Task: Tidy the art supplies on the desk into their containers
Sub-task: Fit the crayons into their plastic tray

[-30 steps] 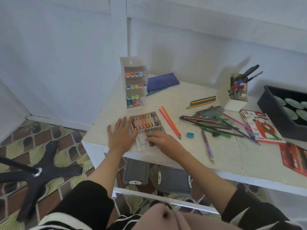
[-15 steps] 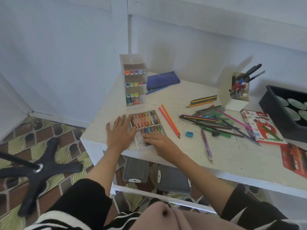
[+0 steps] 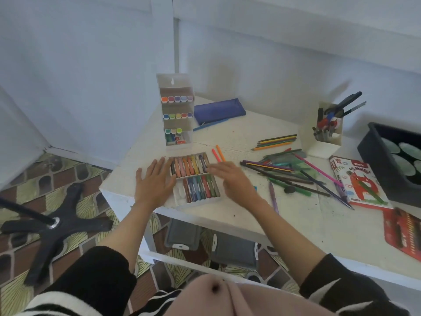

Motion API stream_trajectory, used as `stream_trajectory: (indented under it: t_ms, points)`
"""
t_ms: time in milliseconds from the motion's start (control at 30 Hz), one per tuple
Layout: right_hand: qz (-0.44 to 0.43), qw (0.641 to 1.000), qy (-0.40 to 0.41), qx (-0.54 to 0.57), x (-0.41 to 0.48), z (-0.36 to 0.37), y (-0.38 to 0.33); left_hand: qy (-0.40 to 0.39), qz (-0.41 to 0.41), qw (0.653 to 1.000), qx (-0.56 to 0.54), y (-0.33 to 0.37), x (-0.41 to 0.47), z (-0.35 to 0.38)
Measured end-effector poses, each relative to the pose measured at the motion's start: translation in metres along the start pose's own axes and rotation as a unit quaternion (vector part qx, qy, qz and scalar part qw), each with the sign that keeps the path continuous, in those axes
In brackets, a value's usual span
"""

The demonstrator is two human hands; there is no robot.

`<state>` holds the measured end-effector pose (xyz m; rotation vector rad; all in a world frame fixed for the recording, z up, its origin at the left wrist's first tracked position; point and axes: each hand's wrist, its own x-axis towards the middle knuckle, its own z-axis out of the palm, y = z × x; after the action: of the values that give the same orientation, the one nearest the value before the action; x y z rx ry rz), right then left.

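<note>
one: right grip (image 3: 232, 181) has come off the near row of the pastel tray (image 3: 180, 193). it now sits at the tray's right edge, up by the far row.

two: where is the tray itself?

one: at the near left corner of the table (image 3: 296, 224), between the two grips. its pastels (image 3: 190, 166) fill two rows, and each stick's long axis points away from the person, leaning a little left. a few slots at the near left look pale; i cannot tell if they are empty.

two: and the grips?

one: both released, grasping nothing. the left grip (image 3: 153, 182) lies flat with fingers spread, against the tray's left side. the right has straight fingers and is blurred, so i cannot tell whether it touches the tray.

two: what does the next move turn on?

one: my guess is that the tray goes into its printed box (image 3: 357, 181). that box lies well apart to the right, past the loose pencils (image 3: 280, 172). so the right grip is the nearer one, and the reach runs rightward across the sticks' axis, over that pile.

two: anything closer in the way?

one: two orange pencils (image 3: 218, 153) lie just beyond the right grip, near the tray's far right corner. the marker stand (image 3: 176, 110) is upright just behind the tray.
</note>
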<state>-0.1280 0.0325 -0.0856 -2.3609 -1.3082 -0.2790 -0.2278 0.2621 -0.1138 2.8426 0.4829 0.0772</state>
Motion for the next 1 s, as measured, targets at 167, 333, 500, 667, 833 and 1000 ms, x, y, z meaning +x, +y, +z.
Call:
stream_trajectory:
  t_ms: [167, 333, 500, 667, 833, 1000]
  points:
    - [0.216, 0.97, -0.084, -0.071, 0.01, -0.045, 0.095, -0.028, -0.014, 0.999, 0.015, 0.003, -0.001, -0.003]
    - [0.249, 0.931, -0.213, -0.16, 0.017, -0.072, 0.134, -0.023, -0.021, 0.999, 0.021, 0.001, 0.0, 0.0]
    - [0.222, 0.92, -0.253, -0.203, 0.033, -0.074, 0.139, -0.026, -0.033, 0.999, 0.028, 0.002, -0.001, 0.0]
    - [0.157, 0.927, -0.264, -0.216, 0.038, -0.077, 0.139, -0.008, -0.035, 0.999, 0.01, 0.003, -0.001, 0.001]
    - [0.192, 0.976, -0.088, 0.056, 0.031, -0.066, 0.142, 0.001, -0.051, 0.999, 0.004, 0.009, -0.002, 0.002]
    - [0.211, 0.94, -0.012, 0.268, 0.042, -0.068, 0.093, -0.008, -0.061, 0.998, -0.008, 0.013, 0.0, 0.0]
